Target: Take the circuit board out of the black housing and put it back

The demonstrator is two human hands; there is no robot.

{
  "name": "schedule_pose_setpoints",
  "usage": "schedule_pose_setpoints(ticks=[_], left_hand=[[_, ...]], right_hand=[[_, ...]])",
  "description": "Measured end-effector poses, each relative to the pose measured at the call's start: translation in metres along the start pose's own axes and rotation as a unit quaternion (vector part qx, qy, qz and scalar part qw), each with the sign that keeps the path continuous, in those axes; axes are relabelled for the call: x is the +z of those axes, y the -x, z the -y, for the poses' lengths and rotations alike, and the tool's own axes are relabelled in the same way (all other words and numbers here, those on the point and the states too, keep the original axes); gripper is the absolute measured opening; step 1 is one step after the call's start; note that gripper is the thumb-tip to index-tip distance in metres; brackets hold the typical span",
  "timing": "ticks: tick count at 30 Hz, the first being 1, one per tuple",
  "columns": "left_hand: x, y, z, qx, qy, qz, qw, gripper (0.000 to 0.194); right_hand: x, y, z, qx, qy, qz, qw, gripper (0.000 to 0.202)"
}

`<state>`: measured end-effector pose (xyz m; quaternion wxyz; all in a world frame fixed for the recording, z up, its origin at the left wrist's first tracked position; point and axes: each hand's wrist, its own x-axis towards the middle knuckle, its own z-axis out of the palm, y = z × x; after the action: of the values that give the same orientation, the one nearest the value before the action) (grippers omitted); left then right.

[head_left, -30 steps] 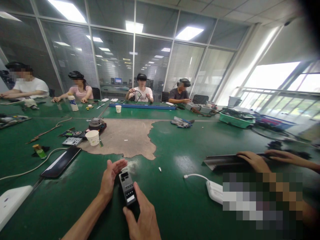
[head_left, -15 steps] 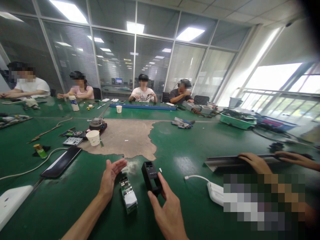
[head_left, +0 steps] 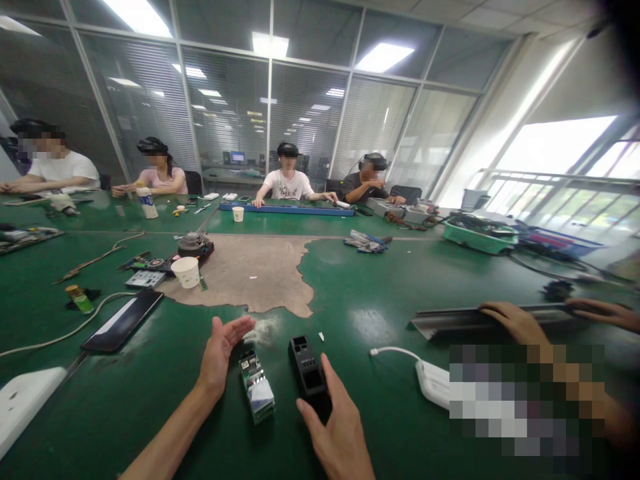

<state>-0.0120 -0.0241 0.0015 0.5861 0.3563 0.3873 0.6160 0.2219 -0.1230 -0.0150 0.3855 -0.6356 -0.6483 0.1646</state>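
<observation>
A small green circuit board module [head_left: 257, 389] with a white block on its near part lies on the green table between my hands. My left hand [head_left: 220, 353] is just left of it, fingers stretched out, holding nothing. To the right of the module is a black plastic housing [head_left: 306, 365] with rectangular openings, lying on the table. My right hand [head_left: 337, 417] is at the housing's near right side, thumb and fingers apart and not closed round it. A small white piece [head_left: 321, 337] lies beyond the housing.
A co-worker's hand [head_left: 515, 323] rests on a metal channel [head_left: 450, 320] at right, near a white adapter [head_left: 433, 383]. Left are a phone [head_left: 125, 320], a power strip [head_left: 30, 403] and a paper cup [head_left: 186, 272]. Several people sit across the table [head_left: 360, 287].
The black housing has gone from tilted between my right thumb and fingers to lying flat on the table, and my right hand has opened. Across the table, a person's hands have moved apart and down.
</observation>
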Motion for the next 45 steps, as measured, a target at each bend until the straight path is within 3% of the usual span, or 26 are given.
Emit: schedule_pose_setpoints(ticks=[10, 14, 19, 24, 33, 41, 45], left_hand=[[0.002, 0.001, -0.001, 0.003, 0.011, -0.004, 1.000, 0.078], [0.001, 0.001, -0.001, -0.002, 0.015, -0.003, 1.000, 0.079], [-0.001, 0.000, 0.000, -0.003, 0.030, -0.003, 1.000, 0.078], [-0.003, 0.000, -0.001, -0.018, 0.046, -0.006, 0.999, 0.077], [-0.005, -0.001, -0.001, -0.017, 0.046, -0.008, 0.999, 0.078], [-0.005, -0.001, -0.003, -0.010, 0.039, -0.007, 0.999, 0.079], [-0.006, -0.002, 0.000, -0.015, 0.044, -0.007, 0.999, 0.079]], right_hand=[[-0.002, -0.005, 0.003, 0.005, -0.040, 0.028, 0.999, 0.061], [-0.008, -0.009, 0.029, 0.014, -0.092, 0.025, 0.995, 0.064], [-0.002, -0.012, 0.067, -0.028, -0.131, 0.050, 0.990, 0.066], [0.011, -0.009, 0.081, -0.070, -0.108, 0.078, 0.989, 0.066], [0.021, 0.000, 0.081, -0.106, -0.043, 0.094, 0.989, 0.067], [0.046, 0.018, 0.050, -0.152, -0.013, 0.095, 0.984, 0.074], [0.050, 0.019, 0.041, -0.135, -0.031, 0.076, 0.987, 0.082]])
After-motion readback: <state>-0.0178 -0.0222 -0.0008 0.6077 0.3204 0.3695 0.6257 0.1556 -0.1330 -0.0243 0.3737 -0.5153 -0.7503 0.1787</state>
